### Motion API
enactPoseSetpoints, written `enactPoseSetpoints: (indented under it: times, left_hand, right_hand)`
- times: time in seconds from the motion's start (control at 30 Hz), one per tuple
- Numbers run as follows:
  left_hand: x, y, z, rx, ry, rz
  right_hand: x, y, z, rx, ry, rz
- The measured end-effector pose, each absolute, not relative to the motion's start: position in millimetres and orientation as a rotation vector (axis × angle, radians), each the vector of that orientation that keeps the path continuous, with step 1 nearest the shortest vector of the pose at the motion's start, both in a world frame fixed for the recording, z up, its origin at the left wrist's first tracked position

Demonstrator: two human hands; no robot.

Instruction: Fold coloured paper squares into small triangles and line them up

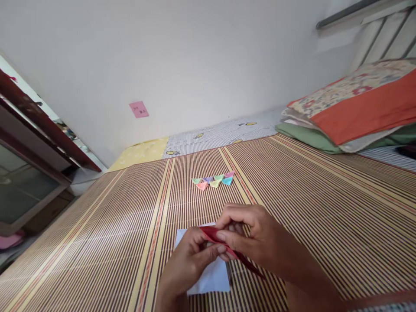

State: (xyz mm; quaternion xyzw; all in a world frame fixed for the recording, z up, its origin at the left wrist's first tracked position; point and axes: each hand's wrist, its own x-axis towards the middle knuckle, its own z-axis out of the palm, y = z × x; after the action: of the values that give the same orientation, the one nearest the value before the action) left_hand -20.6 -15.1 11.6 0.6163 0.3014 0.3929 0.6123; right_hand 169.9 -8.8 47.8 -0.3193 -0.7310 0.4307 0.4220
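A piece of red paper, folded into a narrow shape, is pinched between my two hands. My left hand grips its lower left side, with the thumb along the near edge. My right hand closes on the upper right part with thumb and fingers, and a thin dark red tail of the paper trails below it. Under my hands lies a white sheet of paper, partly covered by them. Beyond them, several small folded paper triangles in pastel colours sit in two staggered rows on the striped mat.
Folded bedding with orange, floral and green cloth is stacked at the right. A checked cloth and a yellow cloth run along the wall. A pink note is stuck to the wall. A glass-fronted cabinet stands at the left.
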Motion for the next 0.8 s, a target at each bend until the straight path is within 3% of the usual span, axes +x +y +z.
enactPoseSetpoints:
  times: [0.47,0.8]
  left_hand:
    - [-28.7,-8.8,7.6,1.214,0.658,1.17]
    - [-20.5,-9.4,13.6,1.208,0.742,1.239]
  right_hand:
    - [168.2,-2.0,40.3,-0.791,-1.573,1.38]
    - [156.6,7.0,26.9,-0.711,-1.393,1.341]
